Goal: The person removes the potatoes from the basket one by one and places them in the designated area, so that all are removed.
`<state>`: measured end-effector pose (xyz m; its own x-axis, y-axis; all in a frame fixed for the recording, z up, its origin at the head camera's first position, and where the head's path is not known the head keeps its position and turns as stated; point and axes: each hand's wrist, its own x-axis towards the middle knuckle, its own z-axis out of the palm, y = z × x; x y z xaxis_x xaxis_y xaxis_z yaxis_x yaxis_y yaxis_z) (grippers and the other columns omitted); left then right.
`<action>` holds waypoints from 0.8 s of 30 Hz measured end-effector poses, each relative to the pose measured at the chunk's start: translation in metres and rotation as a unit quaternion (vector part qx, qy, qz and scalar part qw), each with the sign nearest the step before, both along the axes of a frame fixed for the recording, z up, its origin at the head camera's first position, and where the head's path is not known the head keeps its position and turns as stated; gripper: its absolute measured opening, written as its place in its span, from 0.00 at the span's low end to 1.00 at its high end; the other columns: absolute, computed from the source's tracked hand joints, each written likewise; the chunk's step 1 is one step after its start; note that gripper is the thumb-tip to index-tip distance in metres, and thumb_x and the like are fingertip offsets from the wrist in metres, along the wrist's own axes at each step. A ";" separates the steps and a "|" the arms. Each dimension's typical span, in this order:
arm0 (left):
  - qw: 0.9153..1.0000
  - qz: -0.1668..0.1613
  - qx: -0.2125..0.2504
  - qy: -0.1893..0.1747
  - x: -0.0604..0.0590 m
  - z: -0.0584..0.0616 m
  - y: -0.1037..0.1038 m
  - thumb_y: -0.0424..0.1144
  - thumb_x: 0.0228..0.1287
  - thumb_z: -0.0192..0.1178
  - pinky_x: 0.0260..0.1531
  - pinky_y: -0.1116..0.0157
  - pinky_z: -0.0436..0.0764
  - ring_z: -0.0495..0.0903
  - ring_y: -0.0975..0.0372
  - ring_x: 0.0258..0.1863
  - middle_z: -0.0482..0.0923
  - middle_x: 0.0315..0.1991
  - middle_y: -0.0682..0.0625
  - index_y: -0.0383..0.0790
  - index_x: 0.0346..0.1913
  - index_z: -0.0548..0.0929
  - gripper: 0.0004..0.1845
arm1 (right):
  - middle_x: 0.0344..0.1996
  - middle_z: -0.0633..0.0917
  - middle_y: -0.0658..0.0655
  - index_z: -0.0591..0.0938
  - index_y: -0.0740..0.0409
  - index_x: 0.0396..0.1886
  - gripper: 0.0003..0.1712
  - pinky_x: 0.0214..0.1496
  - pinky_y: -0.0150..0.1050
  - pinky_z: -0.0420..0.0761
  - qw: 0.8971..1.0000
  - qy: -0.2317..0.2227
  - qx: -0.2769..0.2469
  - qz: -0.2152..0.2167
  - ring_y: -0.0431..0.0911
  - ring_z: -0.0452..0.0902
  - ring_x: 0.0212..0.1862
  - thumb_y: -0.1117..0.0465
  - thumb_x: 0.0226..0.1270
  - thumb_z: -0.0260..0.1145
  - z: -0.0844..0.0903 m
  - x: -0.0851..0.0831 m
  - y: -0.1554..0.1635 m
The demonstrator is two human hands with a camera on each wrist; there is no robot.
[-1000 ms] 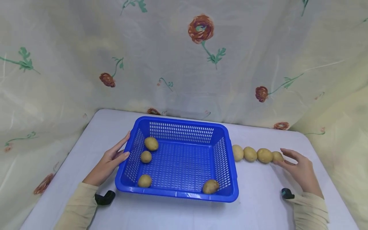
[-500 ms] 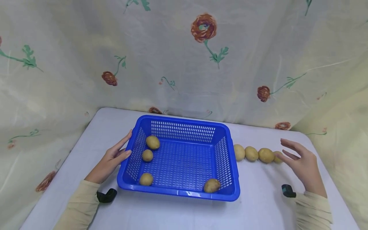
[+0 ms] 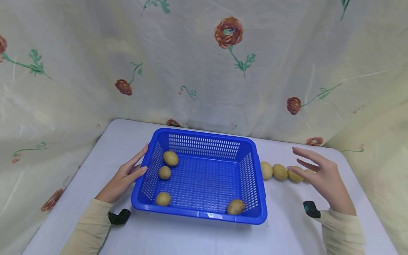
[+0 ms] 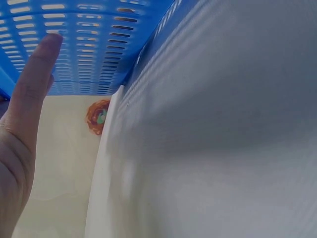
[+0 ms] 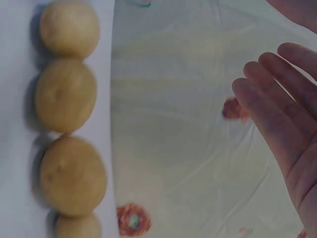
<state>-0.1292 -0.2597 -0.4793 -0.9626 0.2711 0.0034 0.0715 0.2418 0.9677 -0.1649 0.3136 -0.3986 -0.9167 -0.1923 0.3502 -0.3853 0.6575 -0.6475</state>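
Observation:
A blue plastic basket (image 3: 204, 214) stands on the table with several potatoes inside. One potato (image 3: 236, 207) lies in its near right corner; others, such as a small potato (image 3: 164, 173), are along its left side. My left hand (image 3: 122, 179) rests on the basket's left side, fingers straight; in the left wrist view a finger (image 4: 37, 74) lies against the slotted wall. My right hand (image 3: 323, 179) hovers with parted, relaxed fingers and holds nothing. Below it, a row of potatoes stretches from the basket's right side, including a round potato (image 3: 280, 172) and a larger potato (image 5: 73, 176).
The white-covered table (image 3: 229, 237) ends at a back edge just behind the basket. A pale curtain (image 3: 178, 53) with red flowers hangs behind and around it. Each wrist carries a small black device (image 3: 119, 216).
My right hand has let go of the rightmost potato in the row, lifted, and moved left above the row. My left hand stays at the basket. The head view has shifted slightly.

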 end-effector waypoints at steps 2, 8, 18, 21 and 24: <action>1.000 0.002 -0.002 0.002 0.000 0.000 0.000 0.46 0.83 0.50 0.67 0.49 0.78 0.65 0.41 0.77 0.39 0.86 0.53 0.60 0.84 0.47 0.36 | 0.64 0.84 0.58 0.82 0.53 0.67 0.38 0.53 0.15 0.78 1.000 0.000 0.011 0.012 0.18 0.74 0.59 0.70 0.55 0.80 0.008 -0.002 -0.012; 1.000 0.000 -0.004 0.013 0.000 0.001 0.002 0.45 0.83 0.49 0.68 0.46 0.75 0.64 0.39 0.77 0.39 0.86 0.51 0.58 0.84 0.47 0.35 | 0.63 0.85 0.60 0.82 0.52 0.67 0.37 0.55 0.19 0.79 0.997 0.000 0.038 0.065 0.21 0.76 0.61 0.69 0.56 0.80 0.022 -0.008 -0.052; 1.000 -0.002 0.000 0.016 -0.001 0.001 0.003 0.44 0.83 0.49 0.67 0.46 0.77 0.64 0.39 0.77 0.39 0.86 0.50 0.57 0.84 0.48 0.35 | 0.63 0.84 0.64 0.81 0.61 0.67 0.36 0.56 0.53 0.86 0.983 0.003 0.079 0.166 0.62 0.84 0.61 0.70 0.56 0.79 0.029 -0.018 -0.104; 1.000 -0.002 0.000 0.015 -0.001 0.000 0.003 0.44 0.83 0.49 0.67 0.43 0.76 0.64 0.38 0.77 0.39 0.86 0.50 0.58 0.84 0.47 0.35 | 0.63 0.84 0.62 0.81 0.58 0.67 0.35 0.57 0.52 0.86 0.979 -0.009 0.096 0.181 0.60 0.84 0.61 0.67 0.57 0.80 0.031 -0.021 -0.120; 1.000 0.000 0.000 0.014 -0.001 0.001 0.003 0.45 0.83 0.49 0.66 0.42 0.76 0.64 0.38 0.77 0.39 0.86 0.50 0.58 0.84 0.47 0.35 | 0.63 0.85 0.61 0.81 0.57 0.67 0.35 0.58 0.50 0.87 0.973 -0.015 0.108 0.201 0.56 0.85 0.60 0.65 0.58 0.80 0.035 -0.023 -0.134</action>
